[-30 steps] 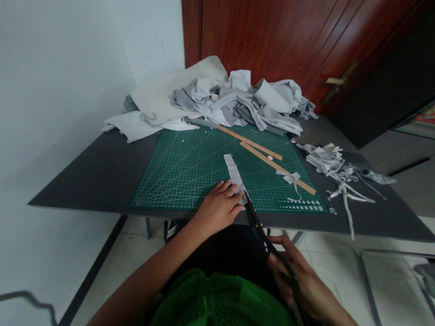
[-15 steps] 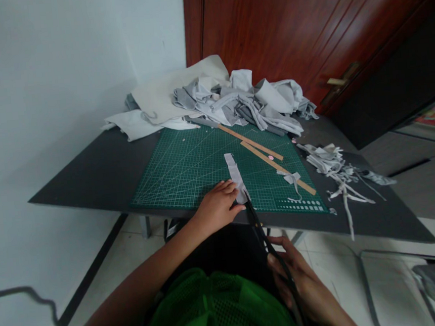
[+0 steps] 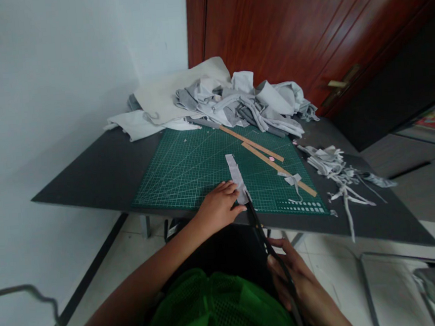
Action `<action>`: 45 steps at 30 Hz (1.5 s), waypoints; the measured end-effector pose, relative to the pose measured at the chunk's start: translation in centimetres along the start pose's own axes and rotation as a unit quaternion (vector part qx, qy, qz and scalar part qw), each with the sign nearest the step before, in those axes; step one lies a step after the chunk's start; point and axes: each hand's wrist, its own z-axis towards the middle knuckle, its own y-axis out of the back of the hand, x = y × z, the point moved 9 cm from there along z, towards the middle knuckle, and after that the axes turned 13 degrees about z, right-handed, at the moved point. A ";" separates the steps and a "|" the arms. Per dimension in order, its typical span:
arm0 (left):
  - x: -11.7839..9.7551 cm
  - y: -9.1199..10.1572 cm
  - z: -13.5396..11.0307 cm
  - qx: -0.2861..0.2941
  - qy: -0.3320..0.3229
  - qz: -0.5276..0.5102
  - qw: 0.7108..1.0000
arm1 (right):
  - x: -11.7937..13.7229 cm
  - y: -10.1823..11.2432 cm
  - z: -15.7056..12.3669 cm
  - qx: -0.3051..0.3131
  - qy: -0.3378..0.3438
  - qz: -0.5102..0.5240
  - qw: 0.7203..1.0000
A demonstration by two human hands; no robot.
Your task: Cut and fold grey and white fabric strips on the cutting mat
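A narrow light-grey fabric strip [image 3: 234,167] lies on the green cutting mat [image 3: 187,170], its lower end at the mat's front edge. My left hand [image 3: 219,206] rests on the strip's left side, fingers stretched out and pressing it down. In my right hand [image 3: 293,265] is a pair of long black scissors [image 3: 259,228], held low in front of the table edge. The scissors' tips reach the right side of the strip's lower end, close to my left fingers. Whether the blades have fabric between them is too small to tell.
Two wooden strips [image 3: 279,167] lie on the mat's right side beside a small fabric scrap [image 3: 293,179]. Grey and white cloth [image 3: 235,100] is heaped at the back. Thin offcuts [image 3: 326,161] pile up on the dark table [image 3: 85,174] at the right.
Little differs. The view has shifted slightly, and the scissors' tips appear a touch nearer to the strip's lower right edge. My left hand holds its place on the strip.
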 end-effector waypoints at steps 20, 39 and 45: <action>-0.1 0.5 -0.2 -0.030 -0.015 0.001 0.999 | -0.7 0.5 0.0 0.007 -0.004 0.043 0.999; -1.3 1.0 -0.2 -0.003 -0.054 -0.032 0.998 | -0.8 1.6 0.4 0.008 -0.015 0.062 0.998; -1.2 0.8 -0.2 -0.002 -0.046 -0.018 0.999 | -0.2 1.3 1.6 0.014 -0.005 0.038 0.999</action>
